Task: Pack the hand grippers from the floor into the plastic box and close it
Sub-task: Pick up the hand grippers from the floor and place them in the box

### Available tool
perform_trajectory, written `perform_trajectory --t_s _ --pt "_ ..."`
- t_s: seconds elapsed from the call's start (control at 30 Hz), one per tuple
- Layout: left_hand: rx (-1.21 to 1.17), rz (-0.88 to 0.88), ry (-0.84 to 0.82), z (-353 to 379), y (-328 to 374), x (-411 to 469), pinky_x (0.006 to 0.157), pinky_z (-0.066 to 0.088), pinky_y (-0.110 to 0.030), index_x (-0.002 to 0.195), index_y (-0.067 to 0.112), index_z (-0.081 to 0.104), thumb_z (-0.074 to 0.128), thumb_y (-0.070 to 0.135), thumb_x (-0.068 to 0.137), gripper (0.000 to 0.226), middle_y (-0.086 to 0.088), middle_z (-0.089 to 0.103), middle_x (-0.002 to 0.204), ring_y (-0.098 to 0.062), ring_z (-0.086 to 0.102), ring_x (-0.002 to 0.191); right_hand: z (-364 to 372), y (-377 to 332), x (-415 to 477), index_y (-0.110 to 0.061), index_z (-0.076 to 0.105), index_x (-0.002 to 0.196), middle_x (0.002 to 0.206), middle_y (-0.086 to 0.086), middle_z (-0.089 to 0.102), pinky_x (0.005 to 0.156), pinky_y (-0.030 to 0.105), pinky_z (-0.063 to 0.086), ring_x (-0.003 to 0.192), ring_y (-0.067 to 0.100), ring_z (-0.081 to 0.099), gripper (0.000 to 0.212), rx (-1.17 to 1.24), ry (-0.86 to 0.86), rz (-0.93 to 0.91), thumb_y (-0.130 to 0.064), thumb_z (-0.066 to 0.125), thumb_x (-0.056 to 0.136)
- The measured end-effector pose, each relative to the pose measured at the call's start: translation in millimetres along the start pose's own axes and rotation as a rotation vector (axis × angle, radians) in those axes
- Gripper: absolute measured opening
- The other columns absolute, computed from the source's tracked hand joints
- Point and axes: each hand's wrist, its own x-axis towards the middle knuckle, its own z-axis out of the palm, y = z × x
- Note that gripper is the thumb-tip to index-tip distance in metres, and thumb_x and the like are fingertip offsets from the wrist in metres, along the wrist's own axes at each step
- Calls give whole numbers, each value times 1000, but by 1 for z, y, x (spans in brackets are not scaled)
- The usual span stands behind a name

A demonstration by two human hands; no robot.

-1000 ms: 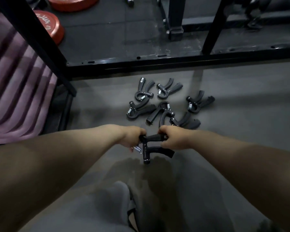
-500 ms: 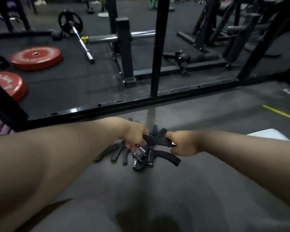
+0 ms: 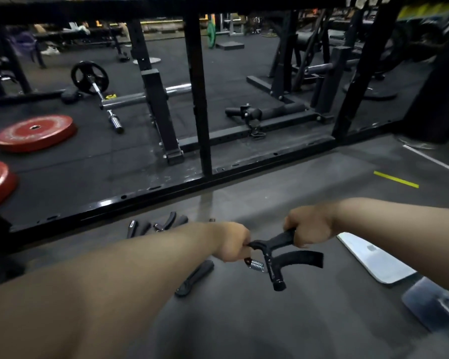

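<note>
A black hand gripper (image 3: 279, 257) with a steel spring hangs in the air between my hands. My right hand (image 3: 307, 226) grips its upper handle. My left hand (image 3: 232, 244) pinches its other end by the spring. Several more black hand grippers (image 3: 157, 225) lie on the grey floor behind my left forearm, mostly hidden by it, and one (image 3: 195, 279) lies just below that arm. At the right, a clear plastic lid (image 3: 373, 257) lies flat, and a corner of the plastic box (image 3: 433, 304) shows at the frame's lower right.
A black rack base beam (image 3: 166, 193) runs across the floor just beyond the grippers, with uprights rising from it. Red weight plates (image 3: 34, 132) and a barbell (image 3: 99, 92) lie on the dark mat behind. A yellow floor stripe (image 3: 395, 179) is at the right.
My view has lifted and swung right, bringing the lid and box into sight. Both hands have carried the held gripper up and rightward, away from the pile on the floor.
</note>
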Motion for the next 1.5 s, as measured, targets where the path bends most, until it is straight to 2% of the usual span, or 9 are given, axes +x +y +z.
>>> perform_trajectory --t_s 0.23,0.37,0.63,0.8,1.0,1.13,1.27,1.4,1.5 --pt "-211 -38 16 12 15 2 79 53 -35 106 26 59 52 37 94 18 2 70 90 -16 65 83 6 8 6 -11 60 76 74 11 55 54 25 34 69 25 48 13 -17 -47 -47 -3 53 68" --pt "-180 -18 89 11 34 5 86 53 -38 107 19 64 55 17 89 21 2 62 98 -22 62 94 14 16 14 -8 57 73 69 14 50 53 24 32 67 25 46 13 118 -84 -66 1 52 65" --pt "-12 -138 -139 -38 51 18 68 59 -35 101 25 67 57 6 86 27 -6 74 93 -28 73 84 24 42 7 -16 58 94 80 8 62 59 26 46 68 20 57 16 174 -48 -154 -9 58 80" --pt "81 -172 -90 -42 56 30 57 57 -30 103 22 68 53 7 85 28 -8 75 89 -24 74 74 20 49 13 -21 60 96 79 3 60 62 28 42 71 16 55 30 275 -14 -180 -3 60 72" --pt "131 -45 -111 -51 74 64 76 61 -44 104 21 71 67 8 80 27 -8 75 91 -29 73 82 42 70 10 -17 55 92 81 5 67 70 35 51 70 18 62 5 182 -41 -107 -16 55 87" --pt "241 62 -106 -51 104 78 65 59 -33 99 17 69 54 4 81 27 -5 75 80 -25 69 62 42 87 -14 -9 55 95 83 10 59 59 27 45 67 21 55 10 241 6 14 -10 48 89" --pt "430 195 -26 -59 131 88 55 41 -27 105 17 67 56 12 88 21 0 65 87 -24 59 76 39 99 -44 -18 48 85 84 4 58 64 34 48 73 24 59 9 155 56 133 -25 52 88" --pt "407 287 -19 -71 161 109 68 51 -32 103 20 67 58 20 87 19 -3 71 94 -27 68 87 34 126 -73 -14 50 89 85 9 59 58 31 47 68 25 57 12 197 54 240 -26 52 90" --pt "397 346 3 -77 195 126 59 47 -29 97 18 66 55 21 87 15 -5 71 91 -28 68 84 45 157 -96 -13 55 97 92 9 65 60 29 47 72 25 61 23 218 115 326 -33 53 88"
